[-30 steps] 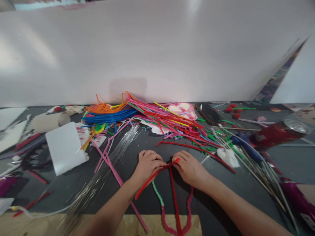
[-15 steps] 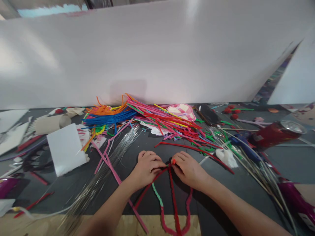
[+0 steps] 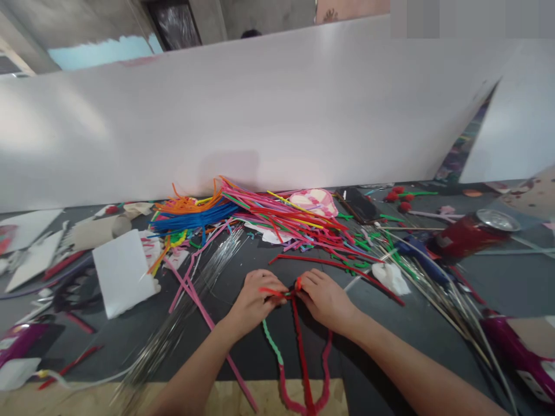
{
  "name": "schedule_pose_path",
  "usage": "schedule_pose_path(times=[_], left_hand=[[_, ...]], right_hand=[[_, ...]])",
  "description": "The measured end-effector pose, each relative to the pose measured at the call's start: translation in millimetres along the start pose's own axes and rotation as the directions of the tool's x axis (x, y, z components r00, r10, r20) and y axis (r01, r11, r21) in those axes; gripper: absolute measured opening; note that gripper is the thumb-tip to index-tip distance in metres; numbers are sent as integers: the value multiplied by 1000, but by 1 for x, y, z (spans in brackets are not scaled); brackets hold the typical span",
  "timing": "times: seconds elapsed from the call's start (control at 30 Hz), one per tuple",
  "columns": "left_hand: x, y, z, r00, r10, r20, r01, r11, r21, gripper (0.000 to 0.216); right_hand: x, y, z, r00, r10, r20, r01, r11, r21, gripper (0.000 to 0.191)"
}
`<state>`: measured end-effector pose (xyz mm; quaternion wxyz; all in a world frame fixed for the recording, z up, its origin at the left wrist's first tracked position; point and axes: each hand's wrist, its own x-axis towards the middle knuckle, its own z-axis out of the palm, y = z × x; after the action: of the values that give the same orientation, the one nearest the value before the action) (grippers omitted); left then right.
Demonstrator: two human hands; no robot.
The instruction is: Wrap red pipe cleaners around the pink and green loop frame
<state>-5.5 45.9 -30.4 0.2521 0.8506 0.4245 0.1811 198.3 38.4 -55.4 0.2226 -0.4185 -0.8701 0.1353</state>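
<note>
My left hand [image 3: 256, 297] and my right hand [image 3: 328, 299] almost meet low in the middle, both closed at the top of a shape made of pipe cleaners. A red pipe cleaner [image 3: 300, 341] runs down its middle. On the left side hangs a green pipe cleaner [image 3: 272, 342] that joins a dark pink one [image 3: 326, 370], curving round below to the right side. Between the hands, a loose red end [image 3: 269, 291] lies across my left fingers. My right fingertips pinch a bit of red at the joint; the joint itself is partly hidden.
Behind the hands lies a heap of coloured pipe cleaners [image 3: 281, 214], with a bundle of blue ones [image 3: 195, 218]. A white card [image 3: 120, 274] and thin wires [image 3: 169, 332] are on the left. To the right are a red can [image 3: 470, 234], a phone [image 3: 361, 205] and a blue glue gun [image 3: 427, 257].
The loose red pipe cleaner that slanted down below my left hand now lies up across its fingers, pointing left. The whole view has shifted slightly.
</note>
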Motion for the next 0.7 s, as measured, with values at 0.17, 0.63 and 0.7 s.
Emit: schedule_pose_path(times=[0.17,0.63,0.7], left_hand=[[2,3,6,995,-53,-81,55,998,23,15],[-1,2,10,997,-49,-54,54,995,86,12],[0,3,8,999,-47,-26,49,995,82,12]], right_hand=[[-1,1,4,1000,15,17,-14,998,-63,8],[-1,1,-5,1000,-10,-7,10,994,107,9],[-1,1,-5,1000,-24,-4,24,992,127,11]])
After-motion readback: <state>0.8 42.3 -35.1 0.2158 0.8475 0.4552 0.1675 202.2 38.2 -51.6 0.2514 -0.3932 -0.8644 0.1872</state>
